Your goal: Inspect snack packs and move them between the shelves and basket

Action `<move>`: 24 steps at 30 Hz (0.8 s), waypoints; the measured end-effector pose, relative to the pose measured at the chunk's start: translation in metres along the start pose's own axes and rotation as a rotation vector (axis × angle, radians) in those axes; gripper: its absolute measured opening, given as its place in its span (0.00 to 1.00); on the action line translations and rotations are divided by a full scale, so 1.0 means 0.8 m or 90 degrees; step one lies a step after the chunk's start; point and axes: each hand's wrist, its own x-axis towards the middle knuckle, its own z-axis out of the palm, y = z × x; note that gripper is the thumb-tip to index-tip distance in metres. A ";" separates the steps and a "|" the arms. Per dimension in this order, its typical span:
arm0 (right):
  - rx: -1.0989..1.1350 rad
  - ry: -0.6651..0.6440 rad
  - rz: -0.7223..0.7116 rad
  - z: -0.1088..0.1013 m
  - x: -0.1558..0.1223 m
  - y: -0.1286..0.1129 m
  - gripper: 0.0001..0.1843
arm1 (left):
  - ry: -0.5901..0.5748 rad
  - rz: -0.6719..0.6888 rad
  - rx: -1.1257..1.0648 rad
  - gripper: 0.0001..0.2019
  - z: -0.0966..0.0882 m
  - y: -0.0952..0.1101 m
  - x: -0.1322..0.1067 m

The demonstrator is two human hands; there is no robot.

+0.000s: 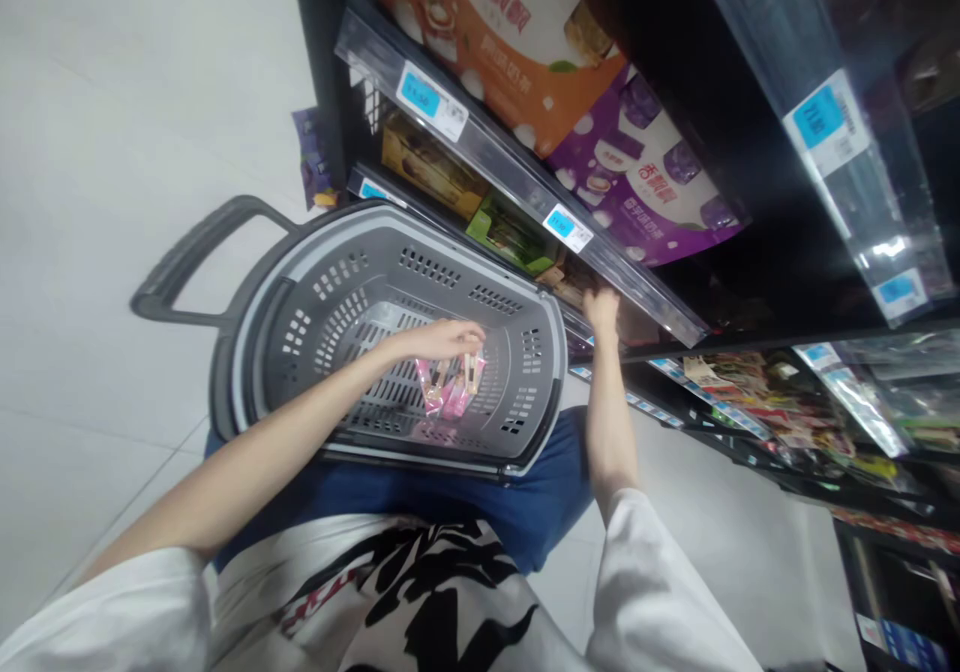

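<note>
My left hand [450, 340] reaches into the grey shopping basket [300, 392], its fingers curled at the top of a pink-and-clear packet [454, 394]. Beige pieces show in the packet, which hangs or rests above the slotted floor; I cannot tell which. My right hand [602, 310] is stretched forward to the lower shelf, under the price-tag rail. Its fingertips are hidden among dim boxes there, so what they touch does not show. Beside it on that shelf is a green box [511, 234].
Large orange [502, 42] and purple [645, 177] cartons fill the shelf above. A clear price rail [510, 172] juts out over my right wrist. The basket's handle [202, 262] sticks out left. A purple packet [315, 157] is by the shelf end. Packaged goods [795, 402] line shelves at right.
</note>
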 end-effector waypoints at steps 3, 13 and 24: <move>-0.095 -0.061 -0.076 0.024 -0.005 -0.011 0.26 | -0.006 -0.004 0.034 0.26 0.001 0.001 0.000; -0.164 -0.122 -0.094 0.038 -0.003 -0.014 0.24 | 0.002 -0.018 0.048 0.21 0.002 -0.005 0.002; -0.140 -0.085 -0.282 0.025 -0.109 -0.094 0.19 | 0.388 0.007 0.092 0.11 -0.014 0.002 0.008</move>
